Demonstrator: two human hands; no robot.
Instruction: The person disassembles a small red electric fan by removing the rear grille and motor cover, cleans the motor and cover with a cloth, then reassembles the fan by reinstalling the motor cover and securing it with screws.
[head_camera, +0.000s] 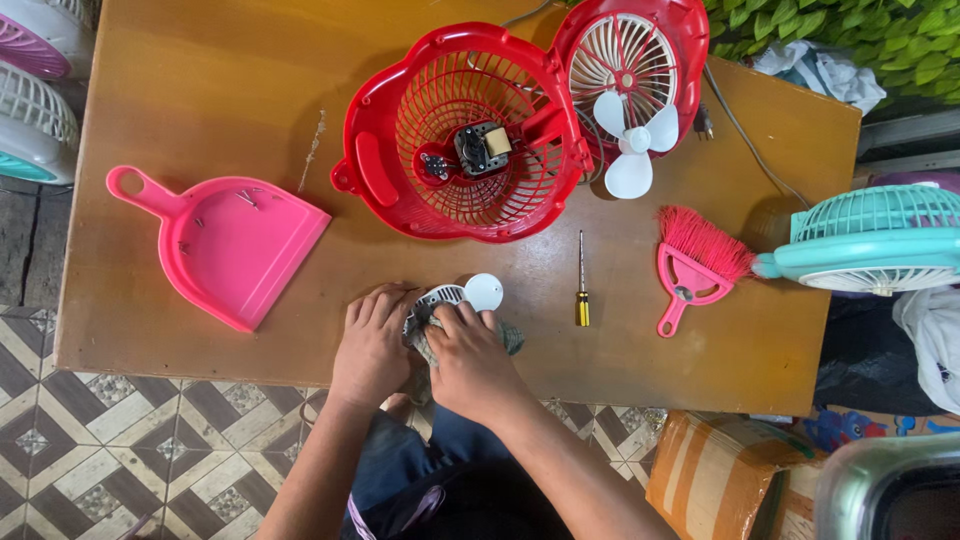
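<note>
Both hands are down at the near edge of the table (180, 90), palms down, knuckles up, forearms angling in from below. The left hand (373, 343) lies curled over the left side of a small white grille (438, 297) — fingers bent and pressed close together. The right hand (470, 362) clamps a grey-green cloth (508, 338) against the grille, fingers folded tight around it. A white disc (484, 292) sits touching the grille's far right edge. Just right of it lies a screwdriver (581, 290), then a pink brush (694, 265). Beyond the hands, 2 red fan shells (470, 135) stand open, one showing a motor (482, 148), the other 3 white blades (630, 140). A pink dustpan (230, 243) sits well left.
</note>
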